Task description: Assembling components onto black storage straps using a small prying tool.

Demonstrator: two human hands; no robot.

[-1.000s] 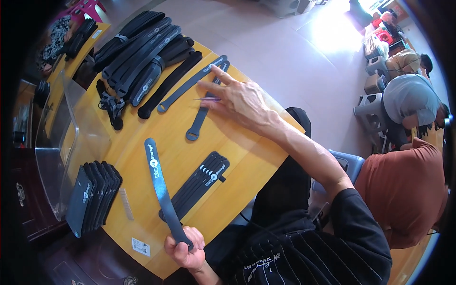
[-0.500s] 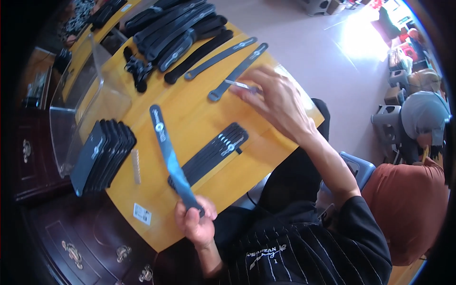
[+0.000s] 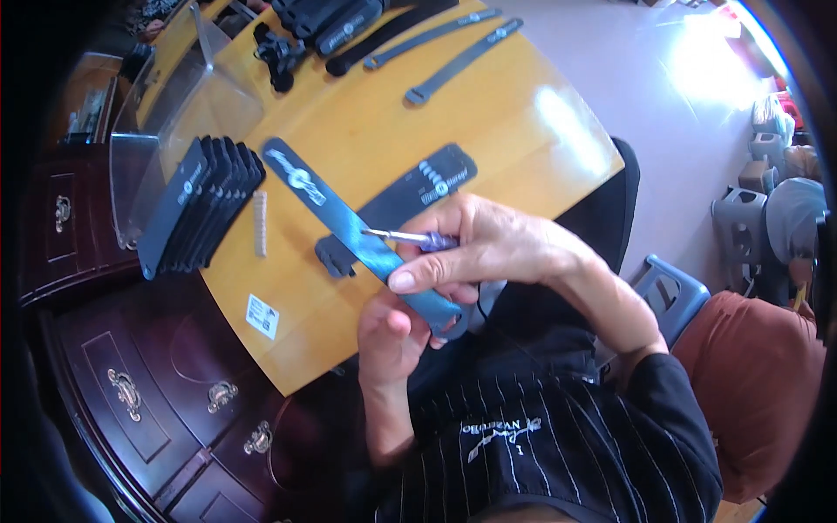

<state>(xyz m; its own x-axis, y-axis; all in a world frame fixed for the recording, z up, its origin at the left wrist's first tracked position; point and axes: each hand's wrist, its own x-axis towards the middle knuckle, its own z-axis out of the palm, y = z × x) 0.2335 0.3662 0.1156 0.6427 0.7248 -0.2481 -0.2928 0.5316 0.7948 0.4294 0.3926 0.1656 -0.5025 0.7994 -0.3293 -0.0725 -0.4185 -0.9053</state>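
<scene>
A long blue-grey strap [image 3: 353, 231] with a white print and a slotted end slants across in front of me, above the table. My left hand [image 3: 386, 349] is closed around it near the slotted end. My right hand [image 3: 501, 244] holds a small screwdriver [image 3: 440, 241] with a purplish clear handle, its metal tip in front of the strap. The right thumb also presses on the strap just above my left hand. Behind the held strap lies a fanned pile of dark straps [image 3: 418, 187], partly covered by my right hand.
Bundled dark straps [image 3: 205, 205] stand at the table's left edge, beside a clear plastic panel [image 3: 187, 113]. Loose straps [image 3: 466, 61] lie at the far side near a black heap. A pale strip [image 3: 260, 224] and a label [image 3: 261, 316] are on the yellow table [image 3: 349, 131]. Dark drawers are lower left.
My right hand with the screwdriver has come down and nearer to the held strap and now touches it. The strap's slotted end has swung right. The view has shifted, so the table sits higher.
</scene>
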